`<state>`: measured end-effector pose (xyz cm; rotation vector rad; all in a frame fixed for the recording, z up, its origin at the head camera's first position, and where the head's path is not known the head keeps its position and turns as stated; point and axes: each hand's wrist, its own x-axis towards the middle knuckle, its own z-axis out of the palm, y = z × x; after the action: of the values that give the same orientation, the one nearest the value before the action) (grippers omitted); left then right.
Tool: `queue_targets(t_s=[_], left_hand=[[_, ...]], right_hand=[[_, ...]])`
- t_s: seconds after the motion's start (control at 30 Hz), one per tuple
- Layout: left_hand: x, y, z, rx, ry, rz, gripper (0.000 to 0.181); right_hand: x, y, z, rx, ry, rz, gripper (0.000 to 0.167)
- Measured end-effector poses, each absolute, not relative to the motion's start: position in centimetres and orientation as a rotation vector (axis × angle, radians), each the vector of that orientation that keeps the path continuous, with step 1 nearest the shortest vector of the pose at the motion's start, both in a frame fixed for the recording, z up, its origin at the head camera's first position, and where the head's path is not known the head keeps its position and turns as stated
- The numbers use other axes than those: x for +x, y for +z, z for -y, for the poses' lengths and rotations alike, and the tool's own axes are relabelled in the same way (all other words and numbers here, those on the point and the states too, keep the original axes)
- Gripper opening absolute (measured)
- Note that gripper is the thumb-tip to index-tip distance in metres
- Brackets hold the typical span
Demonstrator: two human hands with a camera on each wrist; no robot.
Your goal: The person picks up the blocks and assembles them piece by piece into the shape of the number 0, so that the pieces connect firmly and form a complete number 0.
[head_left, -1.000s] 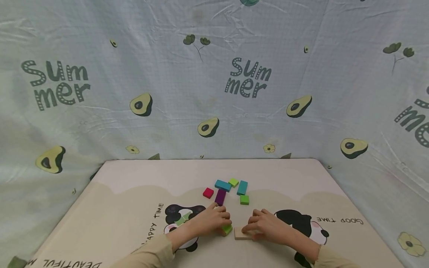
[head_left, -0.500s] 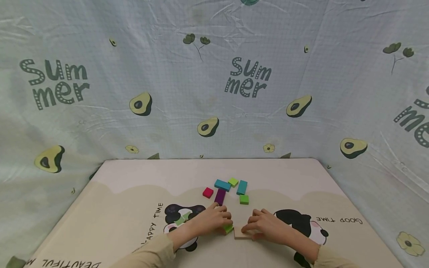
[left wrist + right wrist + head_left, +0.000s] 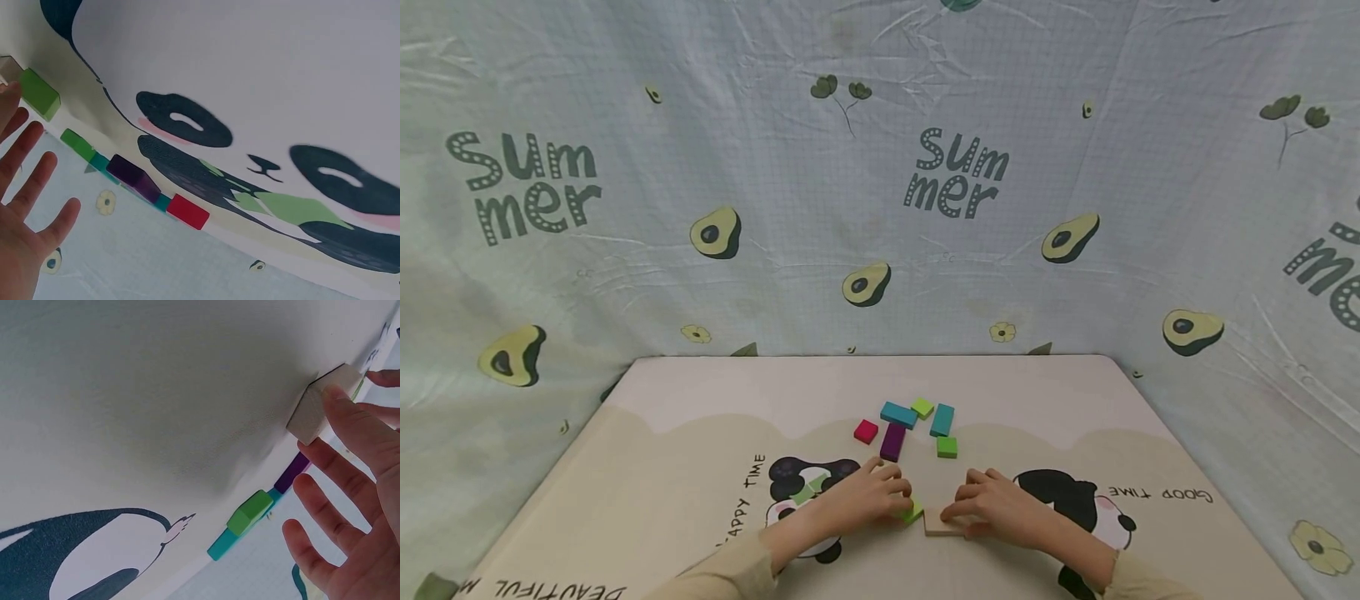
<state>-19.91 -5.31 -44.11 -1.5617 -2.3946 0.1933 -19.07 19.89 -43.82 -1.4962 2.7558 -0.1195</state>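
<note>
My right hand [image 3: 998,510] pinches a plain wooden block [image 3: 938,523] on the table. In the right wrist view, the thumb lies on the wooden block [image 3: 315,403] and the index finger is at its lower end. Just left of it sits a light green block [image 3: 913,511], beside the fingertips of my left hand [image 3: 874,498]. The left wrist view shows the left hand [image 3: 25,206] with fingers spread and straight, its thumb close to the green block [image 3: 40,94]. Whether the thumb touches that block I cannot tell.
Beyond the hands lie a purple block [image 3: 892,442], a red block [image 3: 866,432], two teal blocks, one of them a teal block [image 3: 942,420] at the right, a yellow-green block [image 3: 922,408] and a green block [image 3: 947,447]. A printed curtain [image 3: 775,167] hangs behind the table [image 3: 700,387].
My left hand has drawn back slightly to the left, and more of the light green block shows. The right hand and the wooden block have stayed put.
</note>
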Motion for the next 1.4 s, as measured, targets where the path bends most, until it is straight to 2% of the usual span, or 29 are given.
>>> queue_targets(t_s=[0.8, 1.4], left_hand=[[-18.6, -44.3, 6.7, -1.577, 0.142, 2.454, 0.030], [-18.5, -44.4, 6.7, -1.581, 0.145, 2.443, 0.031]], right_hand=[[-19.1, -44.2, -20.1, -1.523, -0.104, -2.785, 0.028], [-19.1, -44.3, -20.3, -1.553, -0.109, -2.790, 0.028]])
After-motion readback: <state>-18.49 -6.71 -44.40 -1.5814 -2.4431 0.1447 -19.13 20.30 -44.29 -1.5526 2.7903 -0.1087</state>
